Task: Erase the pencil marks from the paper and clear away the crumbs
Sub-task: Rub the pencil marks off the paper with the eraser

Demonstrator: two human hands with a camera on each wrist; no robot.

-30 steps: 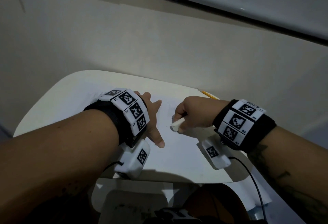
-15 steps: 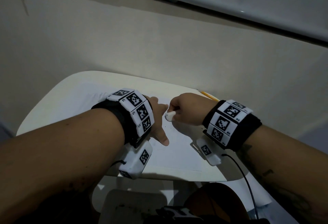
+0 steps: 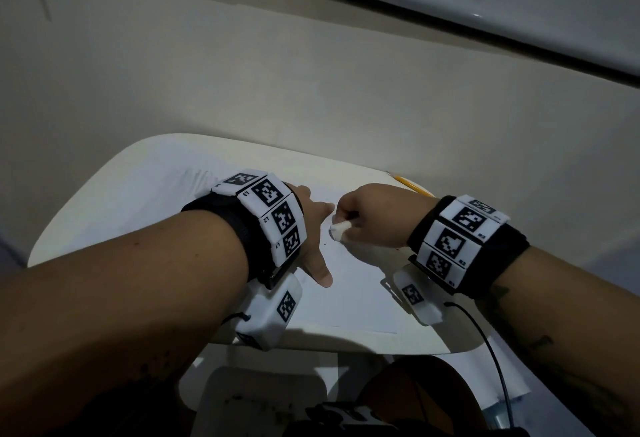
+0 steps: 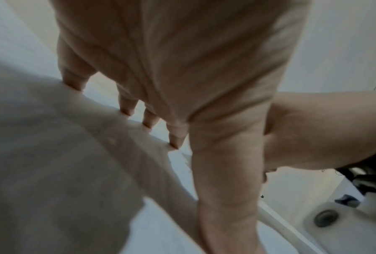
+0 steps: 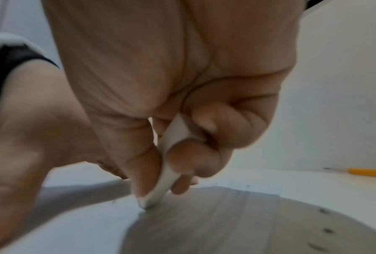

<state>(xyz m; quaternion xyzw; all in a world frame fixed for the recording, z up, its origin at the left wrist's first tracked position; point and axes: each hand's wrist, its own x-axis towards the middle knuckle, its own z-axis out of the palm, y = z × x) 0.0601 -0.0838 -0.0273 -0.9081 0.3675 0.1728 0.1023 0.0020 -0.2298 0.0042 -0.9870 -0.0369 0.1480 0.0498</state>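
Tabletop (image 3: 104, 194): paper (image 3: 353, 291) pinned flat by spread left hand (image 3: 311, 228); right hand (image 3: 374, 215) pinching eraser (image 3: 339, 228), tip on paper; pencil (image 3: 412, 185) far right.

Each bare arm wears a black wristband (image 3: 504, 256) with white checkered squares (a small white box (image 3: 273, 312) with a thin black wire hangs under it).

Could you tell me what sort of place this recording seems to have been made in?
Probably a plain indoor room with a makeshift desk: a small rounded white table stands against a bare beige wall, bearing only a sheet of paper and a yellow pencil. Nothing says home or office.
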